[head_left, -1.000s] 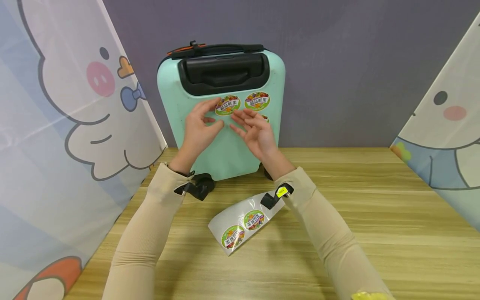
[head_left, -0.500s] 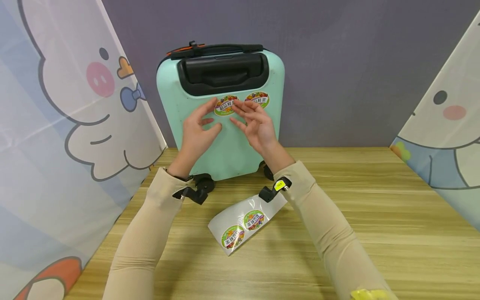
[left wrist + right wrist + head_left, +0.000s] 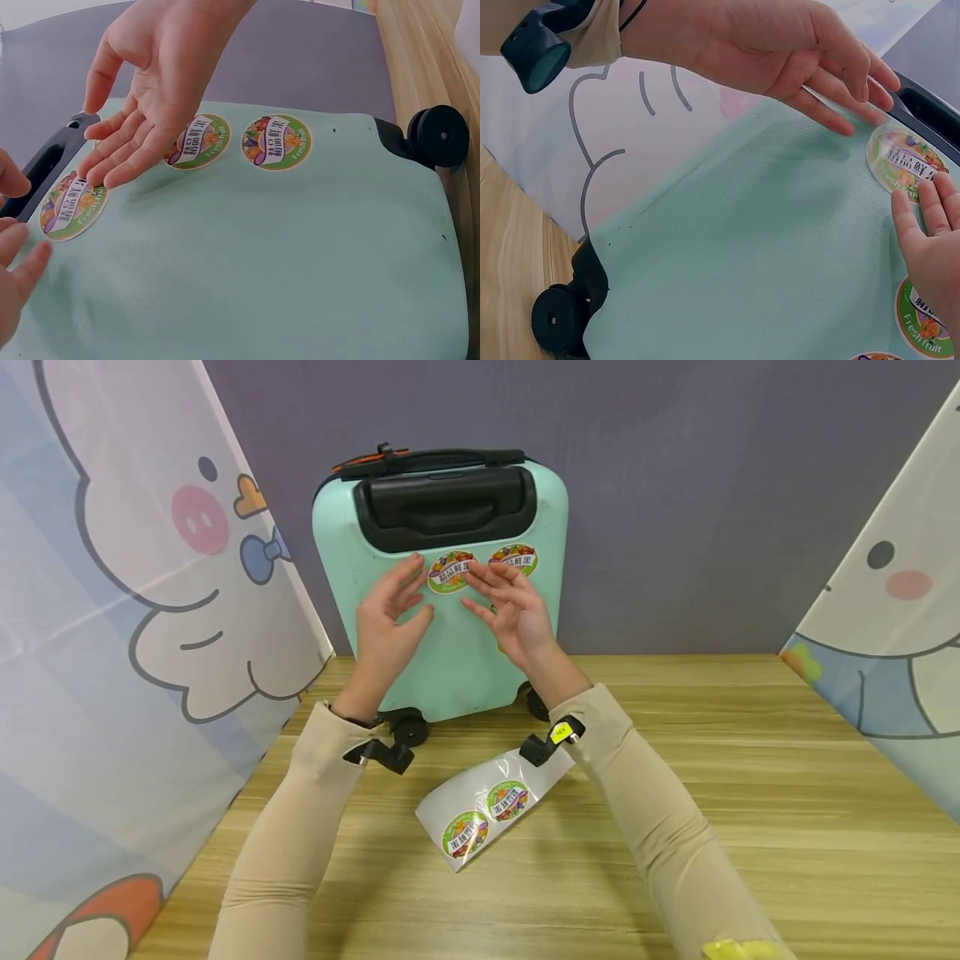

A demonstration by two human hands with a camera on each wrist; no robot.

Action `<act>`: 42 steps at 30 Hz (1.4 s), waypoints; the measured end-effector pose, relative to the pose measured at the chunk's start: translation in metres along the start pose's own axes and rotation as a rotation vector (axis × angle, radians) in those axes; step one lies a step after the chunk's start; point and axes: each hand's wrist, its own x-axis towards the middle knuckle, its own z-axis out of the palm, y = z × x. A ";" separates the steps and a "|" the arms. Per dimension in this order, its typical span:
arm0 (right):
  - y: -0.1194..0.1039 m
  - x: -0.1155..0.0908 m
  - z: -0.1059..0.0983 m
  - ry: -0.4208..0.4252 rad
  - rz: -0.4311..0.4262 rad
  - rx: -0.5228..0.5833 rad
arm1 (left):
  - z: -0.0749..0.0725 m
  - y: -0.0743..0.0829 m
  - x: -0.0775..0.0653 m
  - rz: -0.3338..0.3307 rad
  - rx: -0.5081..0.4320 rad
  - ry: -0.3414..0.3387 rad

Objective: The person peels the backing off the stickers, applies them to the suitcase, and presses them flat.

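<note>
A mint-green suitcase (image 3: 450, 668) stands upright, with several oval fruit stickers on its shell. My left hand (image 3: 386, 631) is beside the upper-left sticker (image 3: 444, 578), thumb and fingers parted with nothing between them. Over that sticker's right edge lie the fingertips of my right hand (image 3: 522, 620), fingers extended, palm partly turned up. The upper-right sticker (image 3: 517, 555) is partly covered by this hand. In the left wrist view, two more stickers show beyond the right hand: a middle sticker (image 3: 208, 142) and a far sticker (image 3: 277, 142).
On the wooden table (image 3: 712, 827), in front of the suitcase, lies a glossy backing strip (image 3: 450, 797) with two stickers on it. Black wheels (image 3: 409, 727) support the suitcase. A grey wall (image 3: 712, 510) stands behind, and cartoon-printed cloths flank both sides.
My left hand has drawn back leftward from the upper-left sticker, its thumb and fingers spreading apart. My right hand has shifted slightly up, its fingertips now overlapping that sticker's right side.
</note>
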 end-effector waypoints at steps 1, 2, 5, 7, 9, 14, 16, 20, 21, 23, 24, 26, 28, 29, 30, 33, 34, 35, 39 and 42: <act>0.000 0.000 0.000 -0.001 0.001 -0.001 | 0.000 0.000 0.000 0.012 0.002 0.011; 0.000 0.000 0.000 -0.001 0.001 -0.001 | 0.000 -0.001 0.000 0.021 0.005 0.023; 0.000 0.000 0.000 0.000 0.001 -0.003 | 0.002 -0.003 0.000 0.030 0.002 0.038; 0.000 0.000 -0.001 0.006 0.001 -0.008 | 0.005 -0.003 0.000 0.001 -0.025 0.025; 0.001 0.000 -0.001 0.018 -0.004 -0.018 | 0.008 -0.004 0.000 -0.045 -0.050 -0.002; 0.002 -0.001 -0.003 0.041 -0.019 -0.045 | 0.014 -0.006 0.000 -0.180 -0.114 -0.043; 0.002 -0.001 -0.004 0.047 -0.025 -0.048 | 0.017 -0.007 0.000 -0.217 -0.131 -0.055; 0.001 -0.002 -0.004 0.058 -0.035 -0.054 | 0.021 -0.009 0.001 -0.247 -0.153 -0.080; 0.001 -0.002 -0.004 0.058 -0.035 -0.055 | 0.022 -0.009 0.001 -0.249 -0.156 -0.080; 0.001 -0.002 -0.004 0.057 -0.035 -0.063 | 0.023 -0.010 0.003 -0.259 -0.174 -0.072; 0.000 -0.002 -0.004 0.056 -0.035 -0.065 | 0.023 -0.009 0.004 -0.263 -0.181 -0.067; 0.000 -0.002 -0.005 0.059 -0.036 -0.069 | 0.024 -0.009 0.007 -0.269 -0.197 -0.057; -0.001 -0.002 -0.005 0.061 -0.038 -0.072 | 0.025 -0.008 0.010 -0.272 -0.213 -0.052; -0.001 -0.003 -0.005 0.062 -0.040 -0.072 | 0.025 -0.007 0.011 -0.271 -0.218 -0.050; -0.001 -0.003 -0.005 0.063 -0.041 -0.071 | 0.025 -0.006 0.013 -0.270 -0.225 -0.047; -0.002 -0.003 -0.006 0.060 -0.040 -0.079 | 0.025 -0.004 0.017 -0.265 -0.256 -0.032; -0.002 -0.004 -0.007 0.057 -0.038 -0.084 | 0.025 -0.004 0.018 -0.260 -0.269 -0.025; -0.002 -0.004 -0.007 0.056 -0.037 -0.087 | 0.025 -0.003 0.019 -0.257 -0.279 -0.018; -0.003 -0.008 -0.010 0.054 -0.039 -0.094 | 0.025 -0.002 0.021 -0.237 -0.311 0.001; -0.005 -0.012 -0.011 0.058 -0.047 -0.073 | 0.026 -0.002 0.023 -0.241 -0.315 0.002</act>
